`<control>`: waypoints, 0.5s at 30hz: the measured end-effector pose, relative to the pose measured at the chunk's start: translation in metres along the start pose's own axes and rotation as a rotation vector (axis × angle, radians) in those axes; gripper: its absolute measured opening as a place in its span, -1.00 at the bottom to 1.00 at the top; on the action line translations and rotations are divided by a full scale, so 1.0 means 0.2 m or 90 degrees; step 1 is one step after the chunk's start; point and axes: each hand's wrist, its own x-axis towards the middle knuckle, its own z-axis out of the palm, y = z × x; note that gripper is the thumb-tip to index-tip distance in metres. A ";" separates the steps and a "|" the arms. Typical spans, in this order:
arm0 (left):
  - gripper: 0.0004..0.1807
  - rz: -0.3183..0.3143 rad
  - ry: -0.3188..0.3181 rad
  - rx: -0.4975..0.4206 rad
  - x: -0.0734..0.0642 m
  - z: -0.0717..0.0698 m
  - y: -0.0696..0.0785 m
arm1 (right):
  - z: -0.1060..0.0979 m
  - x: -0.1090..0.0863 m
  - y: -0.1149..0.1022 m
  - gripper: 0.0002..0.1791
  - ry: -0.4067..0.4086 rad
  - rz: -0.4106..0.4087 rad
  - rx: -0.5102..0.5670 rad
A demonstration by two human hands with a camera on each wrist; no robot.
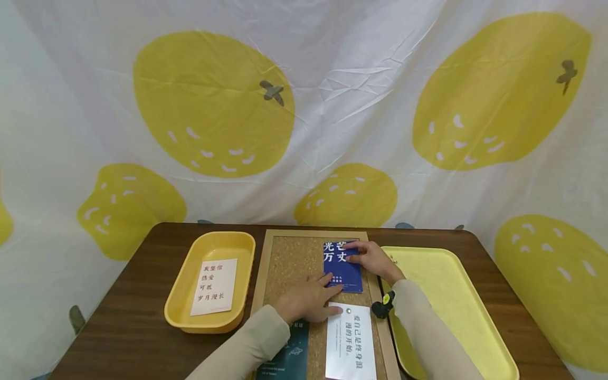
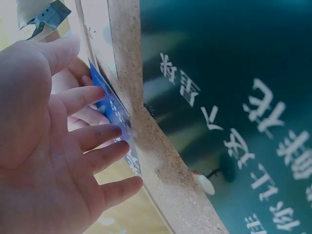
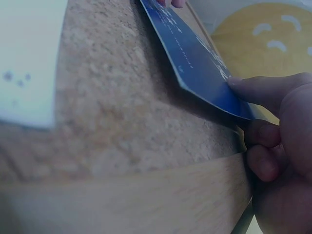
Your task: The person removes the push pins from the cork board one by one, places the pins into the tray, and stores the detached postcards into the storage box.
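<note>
Sleeves (image 1: 437,332) — pale beige, long | right-wrist device (image 1: 379,309) — black, yellow mark (image 1: 386,298)

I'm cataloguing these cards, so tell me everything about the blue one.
The blue card is thin, rectangular, apparently printed paper, with large white characters above smaller lines. It sits at the upper right of the cork board, one edge seemingly lifted. The right hand touches its right side; the left hand reaches its lower left.

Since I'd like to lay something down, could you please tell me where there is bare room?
The cork board is bare at upper left, between its wooden frame and the blue card; so is the yellow tray right of the right sleeve. Crowded: around the left hand, right hand, green card and white card.
</note>
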 end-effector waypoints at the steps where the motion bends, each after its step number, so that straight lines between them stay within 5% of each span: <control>1: -0.33 0.003 0.003 0.000 0.00 0.00 0.00 | 0.00 0.00 0.00 -0.66 0.000 0.000 0.000; 15: -0.38 0.065 0.077 -0.038 -0.07 -0.06 -0.04 | 0.00 0.01 0.00 -0.66 -0.001 0.016 -0.001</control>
